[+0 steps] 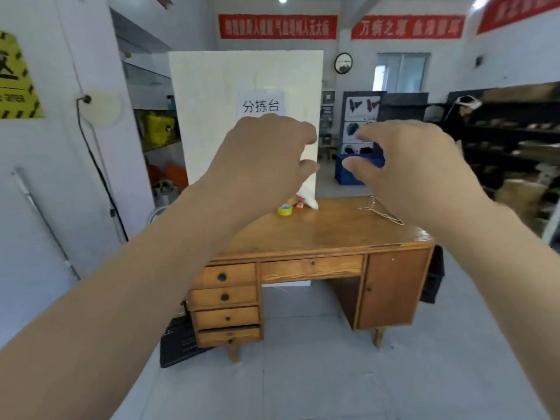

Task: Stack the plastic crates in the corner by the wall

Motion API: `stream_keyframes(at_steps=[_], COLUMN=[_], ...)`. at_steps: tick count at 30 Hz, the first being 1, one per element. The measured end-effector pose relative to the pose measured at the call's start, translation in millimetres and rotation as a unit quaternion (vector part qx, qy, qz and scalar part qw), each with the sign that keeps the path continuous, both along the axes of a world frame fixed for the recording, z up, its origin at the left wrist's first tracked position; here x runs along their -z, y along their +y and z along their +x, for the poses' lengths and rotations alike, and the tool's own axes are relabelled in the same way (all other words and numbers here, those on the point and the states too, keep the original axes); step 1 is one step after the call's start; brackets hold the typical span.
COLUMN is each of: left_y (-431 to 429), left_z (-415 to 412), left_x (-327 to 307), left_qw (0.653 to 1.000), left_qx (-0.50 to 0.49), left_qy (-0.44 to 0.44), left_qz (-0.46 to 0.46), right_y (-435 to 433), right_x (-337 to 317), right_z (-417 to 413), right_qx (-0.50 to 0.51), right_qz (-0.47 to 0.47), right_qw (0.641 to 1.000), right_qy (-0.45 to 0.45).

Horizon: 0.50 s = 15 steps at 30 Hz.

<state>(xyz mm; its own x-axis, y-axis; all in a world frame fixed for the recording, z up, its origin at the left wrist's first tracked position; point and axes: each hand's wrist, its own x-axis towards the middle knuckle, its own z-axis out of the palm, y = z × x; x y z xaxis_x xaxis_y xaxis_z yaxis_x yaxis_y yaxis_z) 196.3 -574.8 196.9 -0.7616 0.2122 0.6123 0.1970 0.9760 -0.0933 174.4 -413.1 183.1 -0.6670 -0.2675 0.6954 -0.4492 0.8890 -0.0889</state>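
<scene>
Both my arms are stretched out in front of me at chest height. My left hand [266,153] and my right hand [409,159] face each other with fingers curled and apart, holding nothing. A black plastic crate [178,344] rests on the floor against the left end of a wooden desk [318,234]. Another black crate [435,280] stands behind the desk's right end. A blue crate [345,174] sits on the floor further back, partly hidden by my right hand.
A white board [212,95] with a paper sign stands behind the desk. A yellow tape roll [285,210], a white bag [309,198] and a wire hanger [380,212] lie on the desk. Dark shelves [515,140] line the right side; a white wall [60,192] is left.
</scene>
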Motion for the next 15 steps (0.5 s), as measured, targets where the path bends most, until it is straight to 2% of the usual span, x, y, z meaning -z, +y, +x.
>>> stream_keyframes(at_steps=[7,15], left_y=[94,148], left_z=[-86,-204], left_x=[7,10], left_qw=[0.993,0.974], left_qx=[0.119,0.226], left_qy=[0.009,0.023], left_qz=[-0.002,0.000], right_y=[93,141], right_x=[9,7], right_z=[-53,-135], right_qx=[0.129,0.233], right_qz=[0.003,0.011], right_qw=[0.992,0.972], right_qy=[-0.014,-0.027])
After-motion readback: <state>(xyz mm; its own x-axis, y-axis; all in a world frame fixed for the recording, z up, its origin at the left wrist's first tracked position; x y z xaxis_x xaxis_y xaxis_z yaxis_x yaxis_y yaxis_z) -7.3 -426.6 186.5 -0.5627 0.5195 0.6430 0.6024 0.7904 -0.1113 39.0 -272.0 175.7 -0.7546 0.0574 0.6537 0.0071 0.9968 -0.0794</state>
